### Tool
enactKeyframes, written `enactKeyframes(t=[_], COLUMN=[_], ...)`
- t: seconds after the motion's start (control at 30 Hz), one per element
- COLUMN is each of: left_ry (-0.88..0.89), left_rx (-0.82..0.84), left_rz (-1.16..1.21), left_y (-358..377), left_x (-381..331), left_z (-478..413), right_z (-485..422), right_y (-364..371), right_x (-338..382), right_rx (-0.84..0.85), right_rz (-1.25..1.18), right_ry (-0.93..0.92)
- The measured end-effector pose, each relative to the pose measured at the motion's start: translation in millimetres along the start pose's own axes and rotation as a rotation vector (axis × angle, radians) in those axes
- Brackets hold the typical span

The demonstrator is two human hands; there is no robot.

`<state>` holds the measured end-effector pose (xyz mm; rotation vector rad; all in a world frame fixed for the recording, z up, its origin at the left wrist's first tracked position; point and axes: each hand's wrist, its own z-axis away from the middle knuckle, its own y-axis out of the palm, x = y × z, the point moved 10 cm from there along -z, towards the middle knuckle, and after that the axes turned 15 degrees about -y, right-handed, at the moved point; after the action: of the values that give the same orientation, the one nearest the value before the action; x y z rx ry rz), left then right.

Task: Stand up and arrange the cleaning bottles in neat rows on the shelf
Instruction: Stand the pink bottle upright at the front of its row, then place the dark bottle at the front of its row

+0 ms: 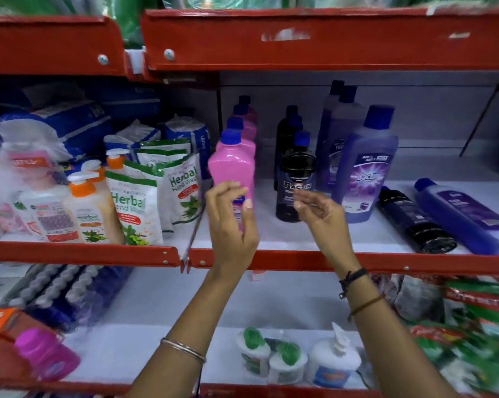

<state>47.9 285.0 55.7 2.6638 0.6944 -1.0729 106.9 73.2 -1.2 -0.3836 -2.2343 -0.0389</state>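
On the white shelf with a red front edge (271, 259) stands a row of pink bottles with blue caps; the front pink bottle (231, 165) leans slightly. My left hand (231, 225) hovers in front of its lower part, fingers apart, with no grip visible. My right hand (323, 214) is loosely curled at the label of the front black Bactin bottle (297, 173), with more black bottles (290, 130) behind. To the right stand purple bottles (366, 168). A black bottle (414, 219) and a blue-purple bottle (466, 216) lie flat on the right.
Herbal hand wash pouches (139, 202) and orange-pump bottles (84, 208) fill the left bay. The upper shelf's red edge (300, 38) hangs overhead. Below are white tubs (288, 360), a magenta bottle (47, 354) and green-red packets (478, 326).
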Motion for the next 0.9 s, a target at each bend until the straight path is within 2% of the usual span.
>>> enactKeyframes(t=[0.07, 0.13, 0.2, 0.3, 0.37, 0.5, 0.6, 0.7, 0.9], left_ry=[0.03, -0.035, -0.188, -0.559, -0.686, -0.774, -0.788, -0.681, -0.653], left_rx=[0.105, 0.26, 0.459, 0.794, 0.946, 0.983, 1.03, 1.034, 0.964], left_rz=[0.033, 0.075, 0.071, 0.082, 0.013, -0.054, -0.156, -0.257, -0.111], left_y=[31.3, 76.5, 129.2, 205.6, 242.7, 283.6, 312.3, 329.2, 329.5], left_x=[-18.6, -28.5, -25.5, -10.4, -8.2, -6.3, -4.4, -8.9, -19.5], left_z=[7.3, 19.8, 37.0, 80.7, 111.1, 125.8, 136.0, 142.5, 141.8], right_z=[-0.1, -0.7, -2.2, -3.1, -6.2, -13.5, -11.8, -14.0, -12.7], right_y=[-31.4, -69.3, -106.2, -168.2, -208.6, -243.1, -253.3, -259.6, -269.8], right_x=[-3.0, -6.9, -7.8, -11.1, -17.4, -59.1, -90.9, -98.7, -93.2], right_rx=[-0.037, -0.075, -0.121, -0.195, -0.201, -0.044, 0.063, 0.083, -0.039], right_rz=[0.068, 0.153, 0.243, 0.383, 0.54, 0.686, 0.657, 0.575, 0.386], right_ry=[0.002, 0.004, 0.001, 0.006, 0.018, 0.25, 0.426, 0.432, 0.332])
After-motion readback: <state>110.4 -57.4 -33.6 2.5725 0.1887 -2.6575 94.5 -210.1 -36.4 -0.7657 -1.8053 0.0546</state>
